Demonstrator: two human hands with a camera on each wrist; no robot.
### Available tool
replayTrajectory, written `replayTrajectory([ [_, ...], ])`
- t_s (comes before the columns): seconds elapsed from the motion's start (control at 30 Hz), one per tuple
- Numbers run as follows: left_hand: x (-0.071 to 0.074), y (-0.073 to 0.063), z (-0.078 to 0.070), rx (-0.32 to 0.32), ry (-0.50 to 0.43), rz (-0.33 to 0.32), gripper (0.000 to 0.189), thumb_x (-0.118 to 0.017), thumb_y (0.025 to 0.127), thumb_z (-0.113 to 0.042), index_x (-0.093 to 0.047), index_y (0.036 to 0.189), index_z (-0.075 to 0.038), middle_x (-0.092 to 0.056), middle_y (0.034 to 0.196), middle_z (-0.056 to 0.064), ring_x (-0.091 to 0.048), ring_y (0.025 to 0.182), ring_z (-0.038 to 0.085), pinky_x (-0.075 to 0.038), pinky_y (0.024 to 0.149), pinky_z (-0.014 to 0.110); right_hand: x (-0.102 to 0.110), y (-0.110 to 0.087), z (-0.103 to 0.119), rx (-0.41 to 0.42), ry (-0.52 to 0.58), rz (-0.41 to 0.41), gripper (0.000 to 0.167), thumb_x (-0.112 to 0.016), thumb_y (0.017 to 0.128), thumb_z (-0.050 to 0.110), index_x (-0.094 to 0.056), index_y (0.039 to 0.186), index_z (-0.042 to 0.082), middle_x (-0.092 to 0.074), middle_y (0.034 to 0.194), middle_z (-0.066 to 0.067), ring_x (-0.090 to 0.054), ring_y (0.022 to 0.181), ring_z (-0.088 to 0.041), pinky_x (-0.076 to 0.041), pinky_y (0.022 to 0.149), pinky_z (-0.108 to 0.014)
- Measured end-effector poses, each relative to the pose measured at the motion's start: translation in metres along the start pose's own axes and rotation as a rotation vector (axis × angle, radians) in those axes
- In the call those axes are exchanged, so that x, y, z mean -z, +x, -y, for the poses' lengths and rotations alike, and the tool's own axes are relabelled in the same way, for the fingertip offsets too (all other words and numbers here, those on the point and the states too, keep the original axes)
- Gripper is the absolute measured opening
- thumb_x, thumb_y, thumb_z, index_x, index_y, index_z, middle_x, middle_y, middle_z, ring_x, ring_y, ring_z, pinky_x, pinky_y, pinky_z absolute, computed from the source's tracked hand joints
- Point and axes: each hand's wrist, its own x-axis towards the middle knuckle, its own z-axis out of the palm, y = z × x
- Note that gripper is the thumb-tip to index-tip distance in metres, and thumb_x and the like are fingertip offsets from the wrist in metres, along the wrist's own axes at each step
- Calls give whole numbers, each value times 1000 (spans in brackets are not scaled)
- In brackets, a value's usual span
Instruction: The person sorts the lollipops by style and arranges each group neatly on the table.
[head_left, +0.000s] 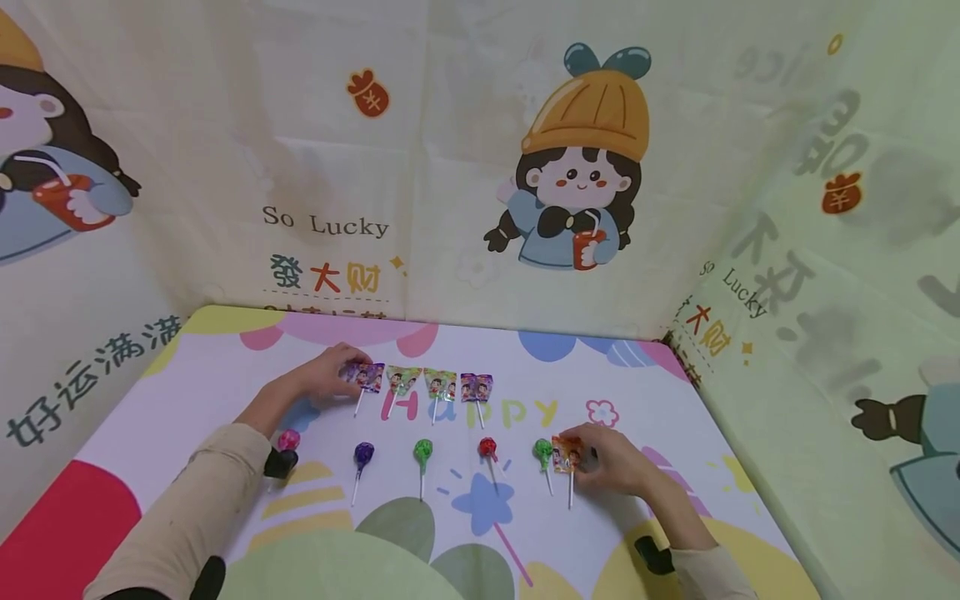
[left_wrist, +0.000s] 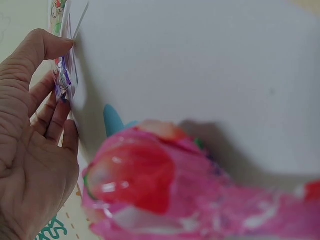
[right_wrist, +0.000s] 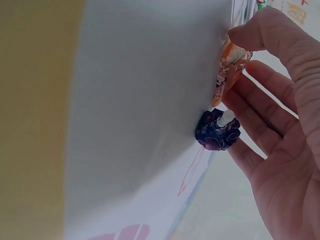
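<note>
My left hand (head_left: 330, 372) pinches a flat purple-wrapped lollipop (head_left: 368, 377) at the left end of the back row. In the left wrist view its thumb and fingers lie around the wrapper; a round pink lollipop (left_wrist: 145, 180) fills the foreground. My right hand (head_left: 611, 458) holds a flat orange-wrapped lollipop (head_left: 567, 455) at the right of the front row. The right wrist view shows the thumb on the orange wrapper and a round dark purple lollipop (right_wrist: 217, 132) close to the fingers. A round green lollipop (head_left: 542, 451) lies just left of the orange one.
Two flat green-wrapped lollipops (head_left: 440, 383) and another flat purple one (head_left: 477, 387) continue the back row. Round purple (head_left: 363, 454), green (head_left: 423, 451) and red (head_left: 487, 447) lollipops lie in front. Printed cloth (head_left: 450, 167) walls the patterned table (head_left: 315, 575).
</note>
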Motion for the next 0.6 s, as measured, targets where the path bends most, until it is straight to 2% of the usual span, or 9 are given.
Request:
replayTrajectory([
  [0.3, 0, -2, -2, 16, -11, 3, 57, -78, 89, -20, -55, 139, -6, -43, 144, 23, -40, 134, 43, -30, 116, 64, -3, 0, -2, -23, 18, -7, 54, -86, 77, 13, -66, 126, 5, -68, 122, -6, -62, 106, -22, -52, 97, -48],
  [0.6, -1, -1, 0, 2, 0, -6, 57, -78, 89, -21, -55, 139, -5, -44, 142, 23, -41, 132, 44, -32, 115, 64, -5, 2, -3, -47, 30, -24, 51, -84, 76, 13, -68, 124, 8, -68, 122, -5, -62, 108, -23, -51, 97, -50],
])
